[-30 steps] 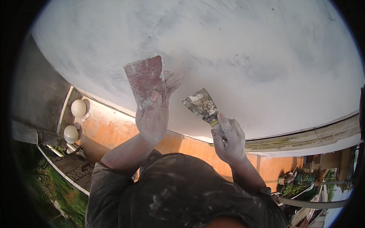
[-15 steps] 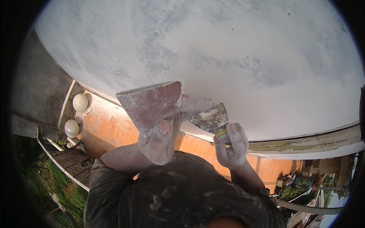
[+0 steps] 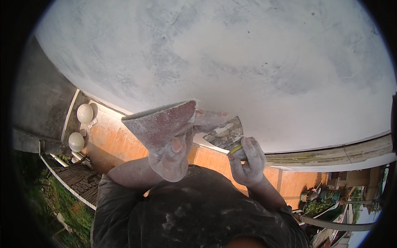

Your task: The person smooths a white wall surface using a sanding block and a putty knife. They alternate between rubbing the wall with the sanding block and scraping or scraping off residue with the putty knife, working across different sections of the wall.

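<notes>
Sandpaper [image 3: 165, 124] sunk lower and tipped since second ago, now nine o'clock of view's centre, worker's left hand [image 3: 173, 160] closed on it, thumb front, fingers behind. Putty knife [image 3: 224, 134] at sandpaper's three o'clock, handle pinched in right hand [image 3: 250, 164]. Plastered wall [image 3: 231, 49] at twelve.

A broad plastered wall, patchy white and pale grey [image 3: 231, 53], fills the far side, with a smooth dark grey wall [image 3: 41, 82] at left. Nearer runs an orange floor [image 3: 118, 136], sunlit toward the left beside two round cream-white globes [image 3: 85, 113]. Green vegetation [image 3: 74, 213] spreads near left; leafy green plants [image 3: 317, 206] and a curved grey rail [image 3: 339, 224] stand right.
</notes>
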Motion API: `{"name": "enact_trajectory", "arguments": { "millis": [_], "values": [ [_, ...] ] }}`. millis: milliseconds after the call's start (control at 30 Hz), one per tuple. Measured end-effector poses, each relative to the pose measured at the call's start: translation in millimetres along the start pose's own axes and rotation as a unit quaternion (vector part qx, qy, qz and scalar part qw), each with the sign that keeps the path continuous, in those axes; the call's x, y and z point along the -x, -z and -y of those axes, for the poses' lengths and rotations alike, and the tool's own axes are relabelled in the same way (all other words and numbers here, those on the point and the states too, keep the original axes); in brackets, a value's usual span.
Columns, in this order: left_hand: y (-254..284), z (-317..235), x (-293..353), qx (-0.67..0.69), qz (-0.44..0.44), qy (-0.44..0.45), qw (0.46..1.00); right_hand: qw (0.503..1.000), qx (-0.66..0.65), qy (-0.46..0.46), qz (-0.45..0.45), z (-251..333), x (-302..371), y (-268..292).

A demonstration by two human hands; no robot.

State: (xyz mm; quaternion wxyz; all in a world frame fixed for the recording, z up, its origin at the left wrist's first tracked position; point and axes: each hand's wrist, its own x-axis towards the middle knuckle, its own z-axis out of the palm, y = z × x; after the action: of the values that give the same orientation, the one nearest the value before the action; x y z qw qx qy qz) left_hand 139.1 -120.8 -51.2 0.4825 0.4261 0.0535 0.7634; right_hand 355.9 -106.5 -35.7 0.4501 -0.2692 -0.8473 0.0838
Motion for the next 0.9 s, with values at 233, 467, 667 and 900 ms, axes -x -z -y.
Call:
{"name": "enact_trajectory", "arguments": {
  "millis": [233,467,667,900],
  "values": [
    [-4,0,-10,-0.048,0.049,-0.044,0.997,1.0,-0.008,-0.004,0.009,4,-1,1],
    [10,0,-2,-0.079,0.065,-0.006,0.995,0.999,-0.024,-0.021,0.014,4,5,-2],
    [10,9,-4,-0.033,-0.012,-0.068,0.997,0.996,-0.038,-0.078,0.022,7,9,1],
    [-10,-5,-56,-0.405,0.223,-0.182,0.868,0.881,-0.284,-0.377,-0.033,9,5,20]
  ]
}}
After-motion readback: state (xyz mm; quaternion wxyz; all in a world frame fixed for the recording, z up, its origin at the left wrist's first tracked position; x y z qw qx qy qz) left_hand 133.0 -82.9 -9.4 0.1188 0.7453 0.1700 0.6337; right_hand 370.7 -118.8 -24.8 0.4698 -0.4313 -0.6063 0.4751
